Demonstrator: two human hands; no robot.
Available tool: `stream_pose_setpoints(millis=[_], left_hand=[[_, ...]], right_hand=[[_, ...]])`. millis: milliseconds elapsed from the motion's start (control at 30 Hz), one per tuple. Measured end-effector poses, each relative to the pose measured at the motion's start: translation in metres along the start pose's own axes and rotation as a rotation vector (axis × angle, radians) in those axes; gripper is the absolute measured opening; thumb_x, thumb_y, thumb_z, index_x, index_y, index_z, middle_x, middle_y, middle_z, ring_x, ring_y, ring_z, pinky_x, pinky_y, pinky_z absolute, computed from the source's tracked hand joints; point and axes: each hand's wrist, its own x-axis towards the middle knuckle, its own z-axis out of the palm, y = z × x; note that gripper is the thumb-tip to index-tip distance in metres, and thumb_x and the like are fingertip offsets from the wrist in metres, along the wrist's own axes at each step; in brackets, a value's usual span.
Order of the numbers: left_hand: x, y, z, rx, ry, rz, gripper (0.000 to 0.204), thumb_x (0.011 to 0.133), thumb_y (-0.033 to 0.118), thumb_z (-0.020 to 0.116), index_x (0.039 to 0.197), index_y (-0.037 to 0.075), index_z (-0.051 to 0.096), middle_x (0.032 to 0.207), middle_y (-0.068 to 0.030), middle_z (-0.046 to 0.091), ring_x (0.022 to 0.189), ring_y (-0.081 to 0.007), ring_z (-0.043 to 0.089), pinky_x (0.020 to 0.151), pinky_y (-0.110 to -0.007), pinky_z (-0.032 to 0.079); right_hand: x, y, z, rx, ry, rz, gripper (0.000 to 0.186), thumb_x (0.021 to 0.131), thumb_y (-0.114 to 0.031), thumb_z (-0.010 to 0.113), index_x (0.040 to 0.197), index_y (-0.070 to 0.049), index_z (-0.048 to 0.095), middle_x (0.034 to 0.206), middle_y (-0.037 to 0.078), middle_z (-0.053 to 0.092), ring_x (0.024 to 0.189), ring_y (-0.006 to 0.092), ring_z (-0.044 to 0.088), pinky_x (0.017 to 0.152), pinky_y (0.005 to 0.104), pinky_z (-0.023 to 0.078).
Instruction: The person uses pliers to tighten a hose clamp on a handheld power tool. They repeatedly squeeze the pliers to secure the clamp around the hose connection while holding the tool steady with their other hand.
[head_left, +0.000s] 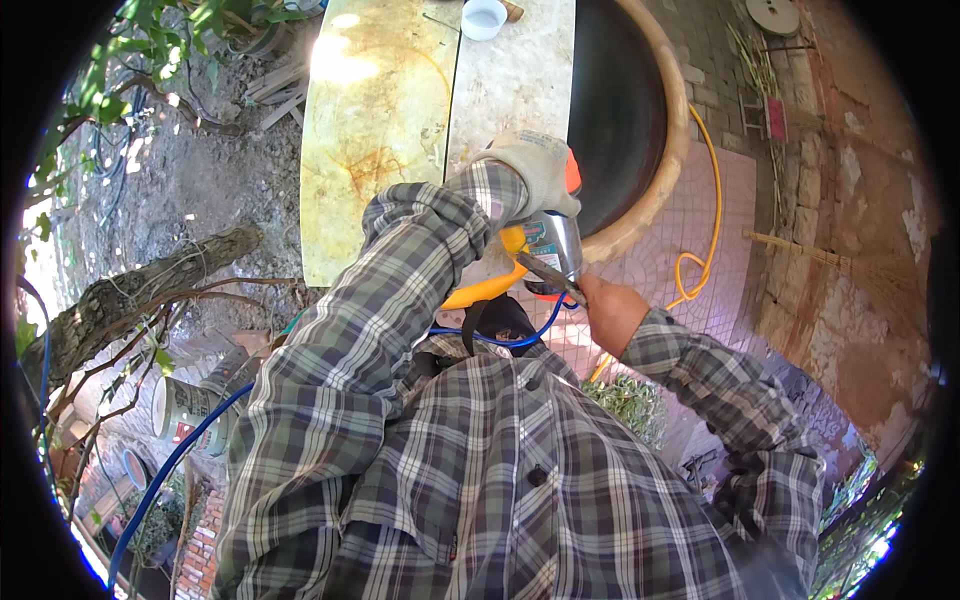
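My left hand [530,170], in a pale work glove, is closed on a tool with a silver body [558,245] and orange parts, just beyond the near end of the board; the glove hides much of the grip. My bare right hand [612,312] grips a dark, narrow bar [548,275] that angles up against a yellow fitting [515,240] on the tool. A curved yellow piece [473,293] lies beneath my left forearm. A blue hose [522,341] loops below the tool.
A pale, stained board [375,120] with a white cup [483,20] adjoins a large dark basin with a tan rim [668,70]. A tree trunk [150,270] and bucket [185,420] are left. A yellow hose [708,240] and straw broom [845,260] lie right.
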Motion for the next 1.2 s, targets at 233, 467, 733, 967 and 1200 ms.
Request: stream_pose_setpoints(millis=[233, 467, 733, 967, 1200], left_hand=[[-0.005, -0.008, 0.008, -0.023, 0.052, -0.035, 0.066, 0.072, 0.053, 0.069, 0.113, 0.002, 0.061, 0.106, -0.02, 0.067, 0.098, -0.0344, 0.066, 0.087, -0.042, 0.051], [-0.002, -0.013, 0.012, 0.015, 0.055, -0.033, 0.067, 0.074, 0.054, 0.068, 0.115, 0.002, 0.059, 0.107, -0.0194, 0.067, 0.101, -0.0342, 0.065, 0.089, -0.042, 0.05], [0.002, -0.011, 0.011, 0.02, 0.033, -0.003, 0.069, 0.073, 0.055, 0.067, 0.116, 0.002, 0.059, 0.11, -0.0194, 0.066, 0.102, -0.0343, 0.064, 0.09, -0.042, 0.049], [-0.004, -0.007, 0.001, 0.013, -0.001, -0.055, 0.069, 0.073, 0.055, 0.068, 0.116, 0.001, 0.059, 0.111, -0.0197, 0.066, 0.104, -0.0342, 0.064, 0.091, -0.042, 0.049], [-0.001, -0.012, 0.007, 0.024, -0.001, -0.039, 0.069, 0.073, 0.053, 0.068, 0.116, 0.001, 0.058, 0.111, -0.0203, 0.066, 0.101, -0.0346, 0.065, 0.089, -0.042, 0.05]], right_hand=[[-0.006, -0.028, 0.045, 0.45, 0.124, -0.017, 0.018, 0.087, -0.006, 0.059, 0.103, -0.006, 0.052, 0.075, 0.014, 0.06, 0.057, 0.0293, 0.058, 0.052, 0.0418, 0.046], [-0.008, -0.048, 0.038, 2.318, -0.746, 0.101, 0.008, 0.099, -0.014, 0.05, 0.105, -0.009, 0.05, 0.074, -0.001, 0.042, 0.055, 0.0071, 0.037, 0.044, 0.0231, 0.033], [-0.013, -0.047, 0.046, 2.551, -0.707, 0.105, 0.011, 0.1, -0.016, 0.049, 0.106, -0.006, 0.049, 0.075, 0.001, 0.042, 0.052, 0.0098, 0.039, 0.042, 0.0269, 0.038], [-0.012, -0.072, 0.025, 1.658, -0.354, 0.42, 0.018, 0.097, -0.017, 0.053, 0.109, -0.003, 0.051, 0.076, 0.004, 0.052, 0.052, 0.0146, 0.049, 0.045, 0.0304, 0.044], [-0.02, -0.043, 0.011, 1.463, -0.375, 0.467, 0.037, 0.095, -0.017, 0.054, 0.127, 0.002, 0.048, 0.105, 0.015, 0.066, 0.094, 0.0234, 0.066, 0.08, 0.0375, 0.054]])
